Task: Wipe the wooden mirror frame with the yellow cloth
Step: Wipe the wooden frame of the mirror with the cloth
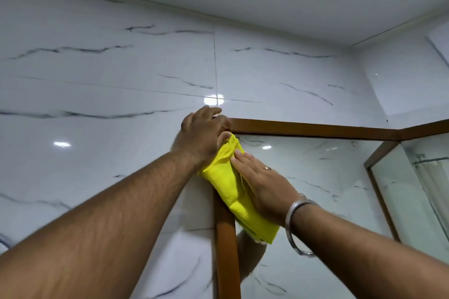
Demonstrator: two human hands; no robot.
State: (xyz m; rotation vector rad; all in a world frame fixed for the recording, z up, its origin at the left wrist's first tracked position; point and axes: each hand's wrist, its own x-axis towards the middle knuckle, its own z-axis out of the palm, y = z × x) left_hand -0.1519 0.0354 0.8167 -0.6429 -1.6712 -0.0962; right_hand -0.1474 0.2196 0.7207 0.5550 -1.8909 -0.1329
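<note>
Wiping is at the frame [226,238] corner: left hand [202,136] clutches the yellow cloth [224,182], right hand [262,177] presses flat; next, slide it along.

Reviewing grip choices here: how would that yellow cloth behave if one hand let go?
The yellow cloth looks soft and floppy: it bunches under the left hand and creases under the flat right hand. Its loose lower end droops past the wooden frame, so it would probably sag or slide down.
</note>
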